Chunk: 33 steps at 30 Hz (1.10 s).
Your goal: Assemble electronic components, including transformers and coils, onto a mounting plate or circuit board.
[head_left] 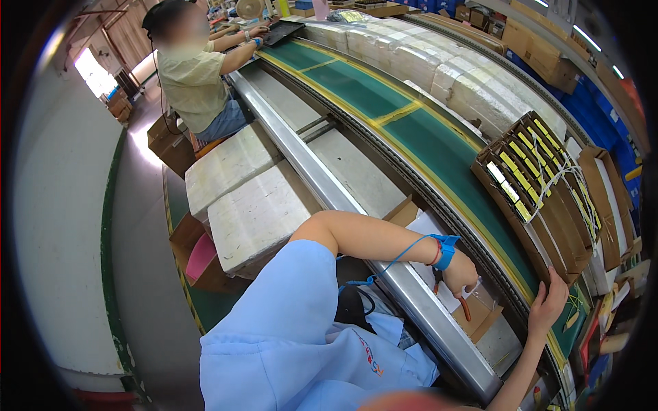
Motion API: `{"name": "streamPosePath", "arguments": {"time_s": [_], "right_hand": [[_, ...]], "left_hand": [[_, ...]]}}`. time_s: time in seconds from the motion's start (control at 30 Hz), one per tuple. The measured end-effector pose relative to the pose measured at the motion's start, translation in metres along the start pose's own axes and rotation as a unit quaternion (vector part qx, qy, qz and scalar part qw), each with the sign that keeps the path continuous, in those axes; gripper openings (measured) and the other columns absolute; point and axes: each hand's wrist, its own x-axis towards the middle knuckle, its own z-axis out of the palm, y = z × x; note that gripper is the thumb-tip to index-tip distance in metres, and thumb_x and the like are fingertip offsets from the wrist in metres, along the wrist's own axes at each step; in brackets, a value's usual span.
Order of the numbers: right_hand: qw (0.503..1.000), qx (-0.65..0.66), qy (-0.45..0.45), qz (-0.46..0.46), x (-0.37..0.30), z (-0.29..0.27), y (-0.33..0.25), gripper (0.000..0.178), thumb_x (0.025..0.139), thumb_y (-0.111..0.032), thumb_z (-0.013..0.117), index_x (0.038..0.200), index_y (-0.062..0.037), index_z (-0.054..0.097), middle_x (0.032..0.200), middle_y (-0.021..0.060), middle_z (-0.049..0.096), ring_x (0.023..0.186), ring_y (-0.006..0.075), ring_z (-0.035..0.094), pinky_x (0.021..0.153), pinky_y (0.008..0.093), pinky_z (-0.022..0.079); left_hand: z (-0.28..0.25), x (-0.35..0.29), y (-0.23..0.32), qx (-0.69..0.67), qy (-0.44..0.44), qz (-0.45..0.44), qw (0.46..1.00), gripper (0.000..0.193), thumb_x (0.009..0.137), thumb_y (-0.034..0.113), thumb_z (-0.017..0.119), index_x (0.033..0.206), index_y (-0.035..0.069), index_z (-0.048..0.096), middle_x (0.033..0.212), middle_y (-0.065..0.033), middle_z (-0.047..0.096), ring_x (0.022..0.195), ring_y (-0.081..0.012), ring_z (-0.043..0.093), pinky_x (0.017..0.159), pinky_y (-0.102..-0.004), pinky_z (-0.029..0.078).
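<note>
My left hand, with a blue wrist strap, reaches across over the white and cardboard surface between the metal rail and the conveyor. Its fingers are curled closed; what they hold, if anything, is hidden. Right beside them shows the orange handle of a hand tool, its head out of sight. My right hand has its fingers stretched out, their tips touching the near end of a cardboard box. Rows of dark parts with yellow labels and loose white wires fill part of that box.
A green conveyor belt with yellow edges runs away to the upper left, beside a metal rail. White foam blocks stand left of the rail, more foam beyond the belt. At the far end a co-worker handles a black tray.
</note>
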Motion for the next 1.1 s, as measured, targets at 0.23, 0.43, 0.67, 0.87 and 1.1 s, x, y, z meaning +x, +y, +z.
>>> {"name": "streamPosePath", "arguments": {"time_s": [0.23,0.43,0.67,0.87,1.1], "right_hand": [[1.0,0.008,-0.003,-0.001,0.0016,-0.0033,-0.0021,0.036,0.088,0.0,0.057,0.124,-0.0012,0.056,0.114,0.0159,0.061,0.105,0.0339,0.057,0.099,0.0431,0.039],[1.0,0.003,-0.004,0.002,0.0008,-0.0017,-0.0012,0.037,0.088,0.0,0.057,0.124,-0.0018,0.056,0.114,0.0159,0.061,0.106,0.034,0.057,0.099,0.0431,0.039],[1.0,0.002,-0.002,-0.001,0.0006,-0.0015,-0.0014,0.038,0.087,0.0,0.057,0.125,-0.0019,0.055,0.115,0.0159,0.061,0.106,0.0338,0.057,0.098,0.0431,0.039],[1.0,-0.001,-0.002,-0.004,-0.0007,-0.0005,0.0001,0.039,0.087,0.0,0.057,0.126,-0.0021,0.055,0.115,0.0156,0.061,0.106,0.0336,0.057,0.098,0.043,0.039],[1.0,0.001,-0.005,-0.001,0.0002,0.0001,0.0006,0.039,0.087,0.0,0.057,0.126,-0.002,0.055,0.115,0.0158,0.061,0.106,0.0338,0.057,0.099,0.0434,0.039]], "left_hand": [[-0.0026,-0.0021,0.0061,0.001,-0.021,-0.013,1.0,0.044,0.084,0.03,0.067,0.119,0.005,0.065,0.107,-0.0192,0.068,0.103,-0.0358,0.063,0.088,-0.0445,0.049],[0.0032,0.001,-0.0002,0.016,-0.008,0.004,1.0,0.044,0.084,0.031,0.067,0.119,0.005,0.065,0.102,-0.02,0.069,0.099,-0.0364,0.064,0.085,-0.0451,0.05],[0.0023,0.0014,0.0003,0.013,-0.025,-0.008,1.0,0.042,0.084,0.031,0.067,0.117,0.005,0.066,0.1,-0.0198,0.069,0.097,-0.0364,0.065,0.083,-0.0458,0.05],[0.0026,0.0009,0.0005,0.014,-0.026,-0.008,1.0,0.042,0.082,0.031,0.068,0.115,0.005,0.067,0.099,-0.0196,0.069,0.096,-0.0365,0.065,0.083,-0.0458,0.05],[0.0048,0.0033,-0.0026,0.022,-0.031,-0.009,0.999,0.043,0.081,0.03,0.069,0.115,0.005,0.067,0.101,-0.0197,0.069,0.098,-0.0362,0.064,0.084,-0.0461,0.05]]}}
